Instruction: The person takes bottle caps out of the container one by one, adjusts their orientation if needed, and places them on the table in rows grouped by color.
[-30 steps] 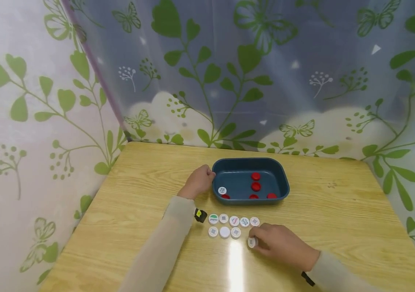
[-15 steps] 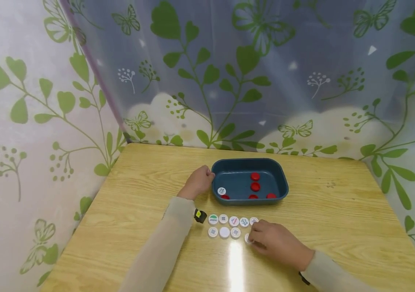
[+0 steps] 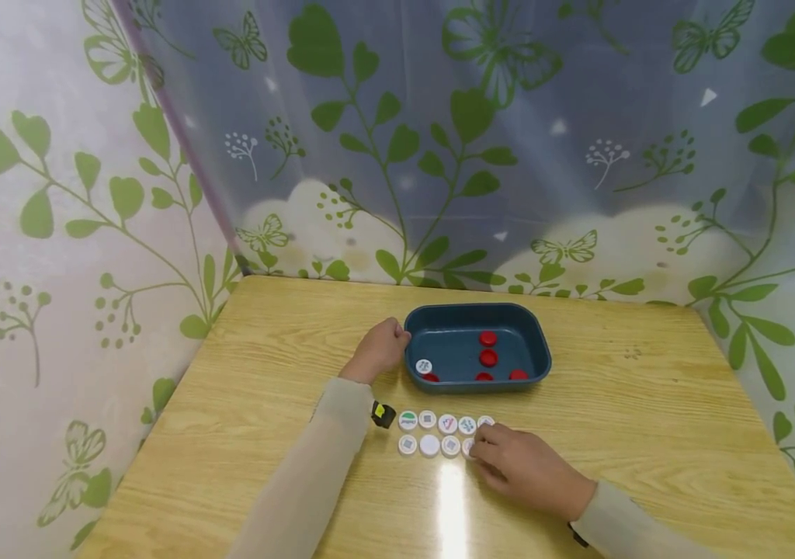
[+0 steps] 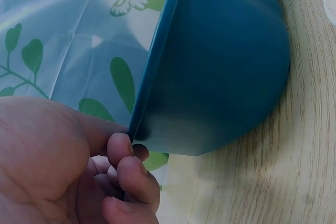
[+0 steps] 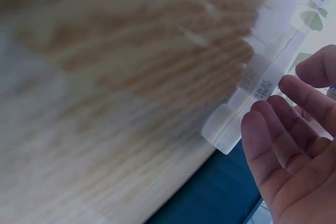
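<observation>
My left hand (image 3: 380,349) pinches the left rim of a dark blue rectangular basin (image 3: 477,386) between thumb and curled fingers; the left wrist view shows the basin's side wall (image 4: 220,66) beside those fingers. With its fingertips, my right hand (image 3: 533,472) holds a white bottle cap (image 3: 467,449) at the right end of the nearer row, partly hidden by the fingers. White bottle caps (image 3: 428,445) lie in two rows in front of the basin, some with printed tops. In the right wrist view, fingertips (image 5: 257,129) are close beside the line of caps (image 5: 223,124).
Inside the basin lie several red caps (image 3: 488,358) and one white printed cap (image 3: 424,366). The wooden table (image 3: 614,388) meets a leaf-patterned curtain (image 3: 397,155) at its back edge. A black strap piece (image 3: 383,414) on the left wrist sits beside the rows.
My right hand has moved left and slightly away from me, bringing its cap from apart to the end of the nearer row. The left hand stays on the basin rim.
</observation>
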A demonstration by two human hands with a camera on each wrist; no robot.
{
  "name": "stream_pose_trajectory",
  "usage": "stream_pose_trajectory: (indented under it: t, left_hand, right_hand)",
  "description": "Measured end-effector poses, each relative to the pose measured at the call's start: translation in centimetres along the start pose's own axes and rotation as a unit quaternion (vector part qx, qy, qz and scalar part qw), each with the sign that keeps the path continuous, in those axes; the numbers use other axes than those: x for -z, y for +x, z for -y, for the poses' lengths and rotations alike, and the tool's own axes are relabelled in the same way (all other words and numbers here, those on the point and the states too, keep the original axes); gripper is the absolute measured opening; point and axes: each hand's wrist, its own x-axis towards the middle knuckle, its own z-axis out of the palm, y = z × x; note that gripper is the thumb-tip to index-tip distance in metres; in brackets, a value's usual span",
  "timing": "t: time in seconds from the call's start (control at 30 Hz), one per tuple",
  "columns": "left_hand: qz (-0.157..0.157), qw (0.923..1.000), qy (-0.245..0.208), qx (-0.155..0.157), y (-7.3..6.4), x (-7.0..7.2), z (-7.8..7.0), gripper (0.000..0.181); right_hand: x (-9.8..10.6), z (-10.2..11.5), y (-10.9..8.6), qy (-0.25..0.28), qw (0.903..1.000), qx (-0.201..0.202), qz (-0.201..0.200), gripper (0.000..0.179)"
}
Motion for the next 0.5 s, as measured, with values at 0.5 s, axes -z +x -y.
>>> stream_pose_trajectory:
  t: [0.5]
  left_hand:
    - [-0.007,1.0,0.006,-0.003,-0.1,0.0,-0.1,0.024]
  right_hand:
    - [1.3,-0.5,0.8,0.013,0.9998,-0.005,0.015,0.013]
